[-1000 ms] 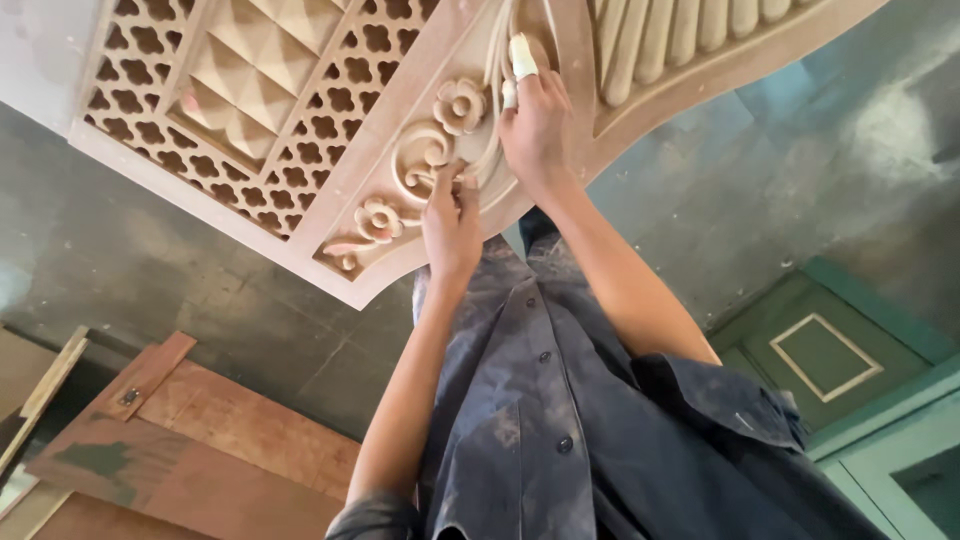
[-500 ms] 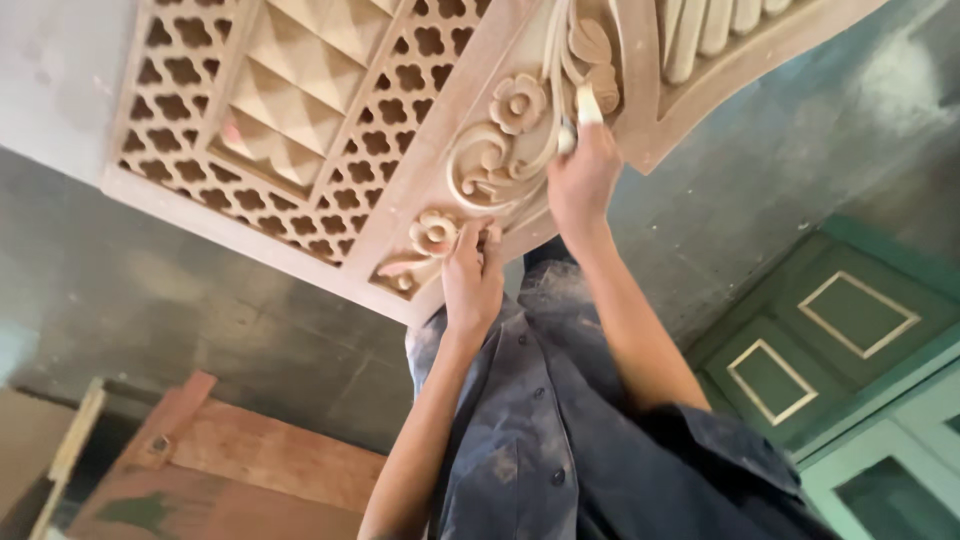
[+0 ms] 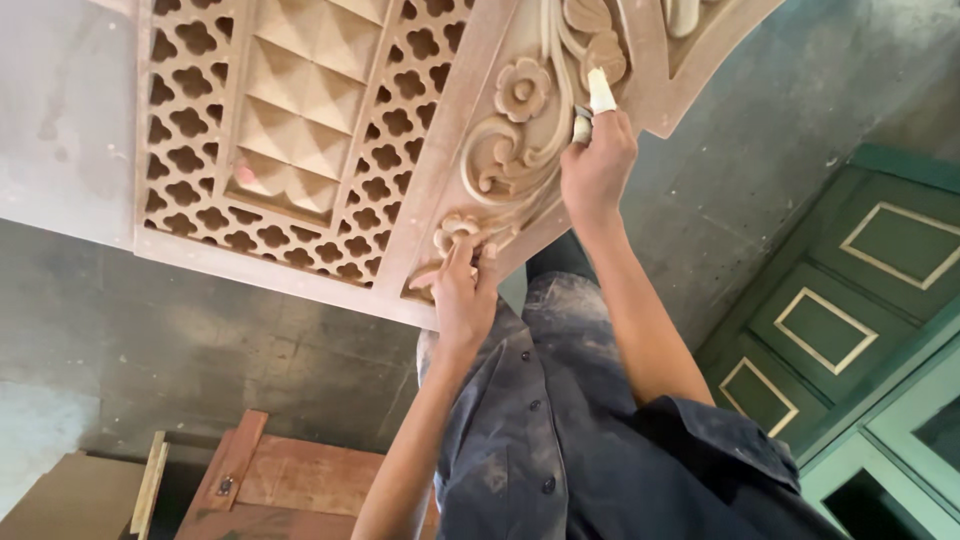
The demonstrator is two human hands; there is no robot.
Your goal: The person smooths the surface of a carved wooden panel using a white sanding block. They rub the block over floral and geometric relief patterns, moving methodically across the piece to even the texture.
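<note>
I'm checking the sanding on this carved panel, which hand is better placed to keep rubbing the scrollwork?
Probably the right hand: its grip holds the folded sandpaper against the scrollwork. The left hand only steadies the panel's lower edge.

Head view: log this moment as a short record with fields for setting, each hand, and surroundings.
setting: carved wooden panel with lattice and floral scrollwork, seen from above
left hand: left hand pressed on the panel's lower edge by a small carved flower
right hand: right hand holding a folded piece of sandpaper against the scroll carving
clothing: dusty dark shirt
surroundings: green panelled door at right; reddish wooden boards on the grey floor
</note>
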